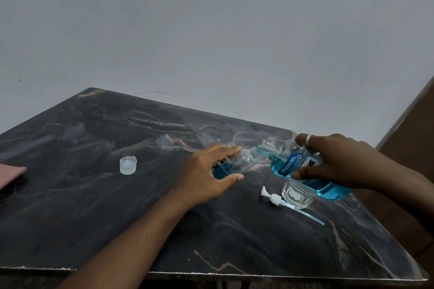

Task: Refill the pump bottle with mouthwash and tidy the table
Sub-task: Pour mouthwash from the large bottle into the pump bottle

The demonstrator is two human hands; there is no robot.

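At the right of the table (94,206), toward its far edge, the pump bottle (242,162) is held tilted, its open neck pointing right and slightly upward and its base toward the palm; blue liquid pools in its lower part, and the upper part is clear. Whether its base touches the table cannot be told. The left hand (204,171) grips this bottle, fingers curled over the far side and thumb along the near side. Meeting the neck from the right is the mouthwash bottle (287,165), tipped with its uncapped threaded mouth directed left and downward at the pump bottle's opening; it bears a blue label and holds blue liquid. The right hand (335,159) grips it around the body, thumb across the near side and fingers wrapped over the top, with a ring (309,139) on one finger. Just below the mouthwash bottle a glass (297,196) stands upright on the table, partly overlapped by the bottle in this view. The white pump (275,199) lies on its side just beside the glass, its tube running toward the near right. A translucent cap (128,165) sits alone well to the left. A pink object (10,175) enters at the left edge. Behind the dark marbled table rises a plain grey wall (211,30).
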